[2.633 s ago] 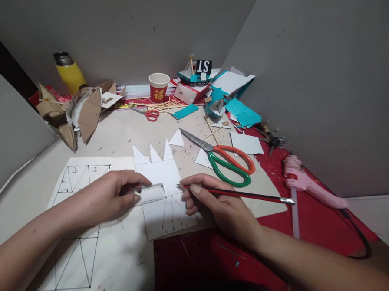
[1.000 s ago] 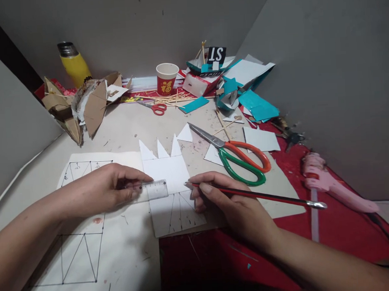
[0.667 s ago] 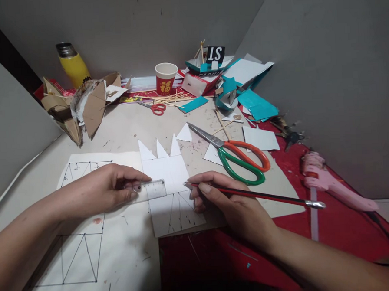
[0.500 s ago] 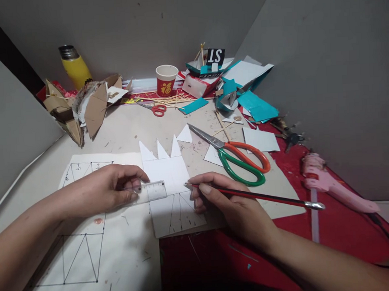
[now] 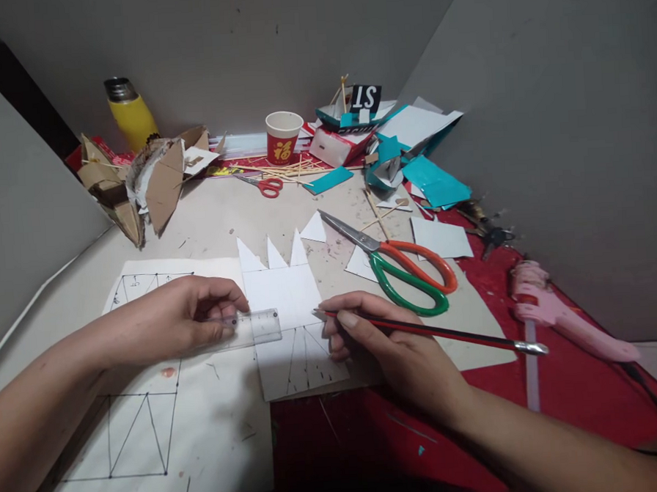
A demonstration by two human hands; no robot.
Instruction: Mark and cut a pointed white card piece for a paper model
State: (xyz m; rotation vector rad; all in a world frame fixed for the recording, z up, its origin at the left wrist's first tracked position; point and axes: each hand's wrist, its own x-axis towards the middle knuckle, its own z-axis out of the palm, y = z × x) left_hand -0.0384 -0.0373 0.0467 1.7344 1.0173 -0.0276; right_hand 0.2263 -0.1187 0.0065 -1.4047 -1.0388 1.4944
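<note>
My left hand (image 5: 181,320) presses a clear ruler (image 5: 258,327) flat across a white card cut-out (image 5: 288,314) with three pointed tips at its far edge and pencil lines on its near half. My right hand (image 5: 389,345) is closed on a red and black pencil (image 5: 448,333), its tip touching the card's right edge beside the ruler's end. The card lies partly over a larger white sheet (image 5: 165,401) drawn with triangles and rectangles.
Large scissors (image 5: 400,260) with orange and green handles lie just beyond my right hand. A pink glue gun (image 5: 552,311) lies at the right. Farther back are small red scissors (image 5: 267,184), a paper cup (image 5: 284,137), a yellow flask (image 5: 128,113), cardboard pieces (image 5: 138,182), teal scraps (image 5: 432,182) and sticks.
The ruler under my left hand has shifted slightly down the card and my fingers have drawn back a little. My right hand and the pencil stay in place.
</note>
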